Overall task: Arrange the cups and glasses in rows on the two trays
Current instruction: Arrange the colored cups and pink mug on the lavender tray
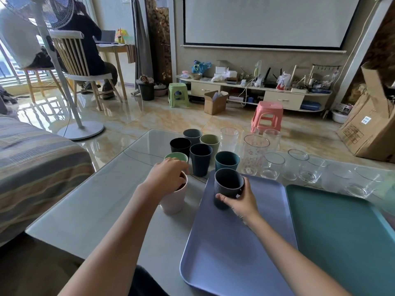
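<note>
A: Hands?
B: Right hand (241, 201) grips a grey ribbed cup (227, 186) at the lavender tray (235, 242)'s far-left corner; left hand (168, 176) curls over a pink cup (173, 199)'s rim, on the table (96, 212).
A: Remaining vessels?
B: Clustered beyond both trays; teal tray (342, 231) right.

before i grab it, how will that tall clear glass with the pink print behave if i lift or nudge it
The tall printed glass looks taller than its neighbours, so a nudge near the rim could tip it. Smooth clear walls may be slippery in a grip. The stemless glass stands close beside it, so a sideways push would probably knock them together.
</note>
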Available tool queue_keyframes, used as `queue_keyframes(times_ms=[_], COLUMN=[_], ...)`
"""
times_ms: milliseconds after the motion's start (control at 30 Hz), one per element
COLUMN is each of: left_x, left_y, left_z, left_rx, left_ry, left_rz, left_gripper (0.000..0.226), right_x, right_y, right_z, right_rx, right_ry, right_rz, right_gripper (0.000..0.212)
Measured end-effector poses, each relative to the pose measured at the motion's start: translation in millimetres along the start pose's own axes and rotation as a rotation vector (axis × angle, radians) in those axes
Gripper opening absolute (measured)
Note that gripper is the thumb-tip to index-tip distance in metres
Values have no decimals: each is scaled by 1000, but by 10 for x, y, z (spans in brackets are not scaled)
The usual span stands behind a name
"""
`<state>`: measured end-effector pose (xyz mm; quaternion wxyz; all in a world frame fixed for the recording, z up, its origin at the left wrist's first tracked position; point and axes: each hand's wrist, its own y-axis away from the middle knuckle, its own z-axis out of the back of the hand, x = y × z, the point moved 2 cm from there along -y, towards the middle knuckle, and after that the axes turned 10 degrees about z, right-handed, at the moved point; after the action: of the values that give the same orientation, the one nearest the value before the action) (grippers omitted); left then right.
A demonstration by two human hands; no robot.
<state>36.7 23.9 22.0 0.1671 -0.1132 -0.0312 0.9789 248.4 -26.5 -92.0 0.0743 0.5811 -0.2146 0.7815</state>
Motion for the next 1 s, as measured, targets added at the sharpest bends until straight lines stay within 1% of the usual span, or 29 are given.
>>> queue_keyframes(times_ms=[67,167,233,267,333,400,467,567,633,800,900,933,967,1000], left_x=[73,137,161,173,194,208,234,279,295,387,452,438,390,320], left_y=[5,23,13,4,-4,6,15,4,8,46,119,150,196,255], left_z=[-28,-81,-111,-126,-166,-220,-263,-303,-336,-366,-361,-349,-320,-285], left_rx=[53,136,156,160,178,204,215,204,189,90,99,75,2,-125], left_ry=[-37,-70,0,44,88,31,-36,-27,6,114,118,82,56,47], left_rz=[85,198,247,265,281,267,250,248,264,325,326,314,287,237], left_gripper=[27,52,66,73,87,99,106,107,102,89,104,107,102,88], right_x=[-5,15,38,52,73,81,114,189,218,236,244,256,278,307], right_y=[-23,-40,-35,-18,36,117,200,279,308,367,393,402,415,425], right_z=[-36,-62,-74,-85,-101,-88,-50,2,9,25,69,86,102,117], right_rx=[2,20,36,51,66,39,0,3,30,45,55,56,50,37], right_ry=[6,25,25,23,16,54,138,211,229,237,218,210,205,206], right_rz=[16,38,53,59,79,90,117,181,194,185,172,172,185,208], right_gripper=[72,72,75,80,96,112,115,113,112,111,111,110,106,98])
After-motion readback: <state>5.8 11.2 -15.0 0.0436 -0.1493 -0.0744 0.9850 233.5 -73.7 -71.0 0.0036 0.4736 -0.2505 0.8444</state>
